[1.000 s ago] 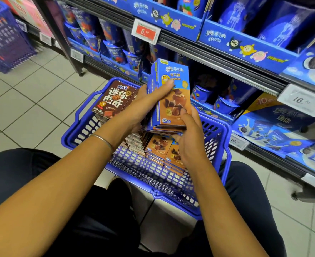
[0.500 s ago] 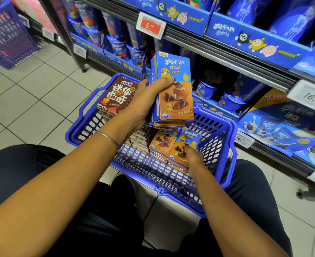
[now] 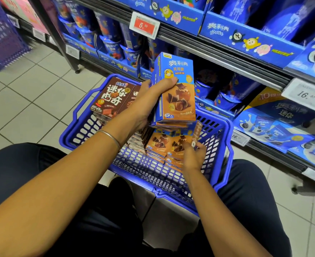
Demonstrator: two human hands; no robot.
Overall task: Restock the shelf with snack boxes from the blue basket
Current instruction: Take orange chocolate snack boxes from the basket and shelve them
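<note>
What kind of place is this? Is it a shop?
Most likely a supermarket aisle. The shelves are packed with snack packs, price tags hang on their edges, and a blue basket holds snack boxes for restocking.

Blue box (image 3: 179, 101): "奥利奥", "可可脆". Brown box (image 3: 109, 98): "迷你曲奇". Red tag (image 3: 144, 25) on upper shelf rail: "6.", small digits unclear. White tag (image 3: 305, 94) on next rail: "16.". Lower tag (image 3: 239, 137): "16.". Tray front (image 3: 218, 27): "奥利奥". Pack (image 3: 284, 112) under white tag: "10包", "迷你".
</note>
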